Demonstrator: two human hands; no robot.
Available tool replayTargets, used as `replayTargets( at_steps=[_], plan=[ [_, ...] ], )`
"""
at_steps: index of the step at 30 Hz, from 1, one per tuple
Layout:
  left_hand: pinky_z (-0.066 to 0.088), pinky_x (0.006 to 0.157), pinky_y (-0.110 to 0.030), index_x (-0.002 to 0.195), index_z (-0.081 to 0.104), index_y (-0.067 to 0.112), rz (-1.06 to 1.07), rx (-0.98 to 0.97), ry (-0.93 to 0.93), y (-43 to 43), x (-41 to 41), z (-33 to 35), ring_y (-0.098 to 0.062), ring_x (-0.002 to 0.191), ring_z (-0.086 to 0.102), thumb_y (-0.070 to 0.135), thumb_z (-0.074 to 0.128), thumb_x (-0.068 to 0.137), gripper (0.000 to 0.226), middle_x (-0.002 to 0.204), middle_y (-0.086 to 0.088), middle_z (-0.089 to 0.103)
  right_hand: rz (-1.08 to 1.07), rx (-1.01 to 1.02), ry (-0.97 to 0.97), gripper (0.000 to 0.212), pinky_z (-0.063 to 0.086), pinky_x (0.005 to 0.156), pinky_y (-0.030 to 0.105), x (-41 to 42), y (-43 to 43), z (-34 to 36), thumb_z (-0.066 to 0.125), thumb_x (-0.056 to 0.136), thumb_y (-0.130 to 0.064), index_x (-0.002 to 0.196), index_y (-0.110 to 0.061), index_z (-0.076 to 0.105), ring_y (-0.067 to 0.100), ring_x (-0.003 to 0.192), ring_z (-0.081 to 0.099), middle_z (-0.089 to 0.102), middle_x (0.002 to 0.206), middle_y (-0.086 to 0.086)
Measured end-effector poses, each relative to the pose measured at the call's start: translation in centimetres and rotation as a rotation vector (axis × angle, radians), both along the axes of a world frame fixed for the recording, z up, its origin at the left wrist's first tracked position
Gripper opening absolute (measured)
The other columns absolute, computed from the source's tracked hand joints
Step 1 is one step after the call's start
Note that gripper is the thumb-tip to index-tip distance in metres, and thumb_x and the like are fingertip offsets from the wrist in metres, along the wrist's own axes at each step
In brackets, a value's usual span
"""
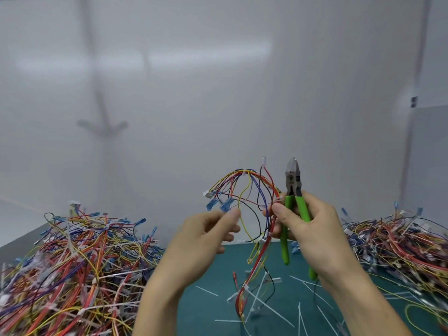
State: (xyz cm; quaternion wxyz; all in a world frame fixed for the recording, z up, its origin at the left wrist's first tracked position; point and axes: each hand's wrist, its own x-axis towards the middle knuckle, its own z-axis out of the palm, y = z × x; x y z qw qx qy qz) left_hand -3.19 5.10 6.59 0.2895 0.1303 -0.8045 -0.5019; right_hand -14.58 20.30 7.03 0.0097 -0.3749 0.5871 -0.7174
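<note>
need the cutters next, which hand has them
The right hand grips the green-handled cutters, jaws pointing up, together with the wire bundle; the left hand has no tool.
</note>
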Motion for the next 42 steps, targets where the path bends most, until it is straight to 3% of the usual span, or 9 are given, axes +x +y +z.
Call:
replayTargets(
  at_steps=[3,7,11,14,17,22,26,33,42],
  plan=[
    [0.056,0.086,-0.027,0.105,0.070,0.027,-0.115,-0.027,-0.014,0.8,-1.0,-0.4,-0.002,0.096,0.070,0.065,0.076,0.064,0.056,0.099,0.012,0.075,0.007,-0.009,0.013,0.005,0.063,0.068,0.038,0.3,-0.2,0.0,0.064,0.092,-0.007,0.090,-0.010,0.067,0.016,0.060,0.062,0.074,0.077,0.004],
    [0.057,0.087,-0.034,0.096,0.074,0.022,-0.186,-0.032,0.092,1.4,-1.7,-0.6,-0.013,0.092,0.071,0.038,0.083,0.069,0.033,0.094,-0.003,0.076,-0.004,0.012,0.027,0.006,0.059,0.080,0.054,0.3,-0.4,-0.1,0.070,0.088,-0.012,0.084,-0.016,0.070,0.031,0.071,0.069,0.072,0.073,0.009],
    [0.056,0.076,-0.025,0.087,0.076,0.022,-0.189,-0.019,0.112,1.5,-1.8,-0.7,-0.008,0.082,0.069,0.020,0.081,0.078,0.010,0.087,-0.004,0.077,0.013,0.055,0.029,0.017,0.061,0.076,0.044,0.2,-0.6,-0.3,0.071,0.088,-0.008,0.083,-0.024,0.071,0.018,0.067,0.069,0.073,0.072,0.001],
    [0.060,0.074,-0.028,0.081,0.077,0.022,-0.110,0.104,0.112,1.4,-1.8,-0.7,-0.011,0.078,0.072,0.014,0.079,0.079,0.008,0.080,0.000,0.076,0.014,0.102,0.039,0.013,0.062,0.072,0.032,0.1,-0.5,-0.4,0.069,0.090,-0.008,0.088,-0.022,0.070,0.017,0.071,0.072,0.075,0.081,-0.001],
    [0.058,0.066,-0.023,0.073,0.078,0.015,-0.046,0.282,0.185,1.2,-1.9,-0.8,-0.009,0.066,0.067,0.009,0.079,0.075,0.007,0.062,0.003,0.066,0.018,0.138,0.037,0.004,0.062,0.075,0.034,0.2,-0.4,-0.4,0.069,0.090,-0.015,0.091,-0.019,0.069,0.017,0.071,0.072,0.075,0.087,0.001],
    [0.055,0.056,-0.019,0.074,0.076,0.007,0.086,0.525,0.292,0.2,-1.7,-0.8,-0.007,0.064,0.067,0.024,0.081,0.057,0.025,0.068,-0.003,0.069,0.064,0.220,0.025,0.011,0.061,0.080,0.047,0.1,-0.3,-0.3,0.064,0.094,-0.026,0.091,-0.018,0.070,0.021,0.071,0.072,0.074,0.081,0.001],
    [0.053,0.056,-0.018,0.080,0.081,0.014,0.087,0.612,0.326,-0.7,-1.1,-0.8,-0.005,0.072,0.070,0.027,0.080,0.059,0.025,0.082,-0.001,0.075,0.169,0.397,0.006,0.030,0.059,0.079,0.052,0.1,-0.4,-0.6,0.059,0.094,-0.042,0.088,-0.015,0.071,0.021,0.066,0.070,0.074,0.079,0.002],
    [0.053,0.055,-0.017,0.078,0.082,0.022,0.054,0.633,0.345,-0.5,-1.0,-0.5,-0.002,0.072,0.069,0.028,0.077,0.060,0.019,0.081,0.004,0.075,0.204,0.620,0.072,0.051,0.055,0.065,0.033,0.4,-0.9,-1.3,0.046,0.092,-0.063,0.083,-0.019,0.071,0.018,0.063,0.070,0.074,0.076,-0.001],
    [0.054,0.057,-0.016,0.088,0.078,0.008,0.094,0.587,0.362,-0.4,-1.1,-0.4,-0.006,0.073,0.069,0.030,0.078,0.056,0.039,0.086,-0.005,0.075,0.146,0.648,0.158,0.049,0.052,0.067,0.030,0.3,-0.8,-1.2,0.043,0.095,-0.061,0.084,-0.022,0.070,0.014,0.064,0.071,0.072,0.074,-0.007]
  ],
)
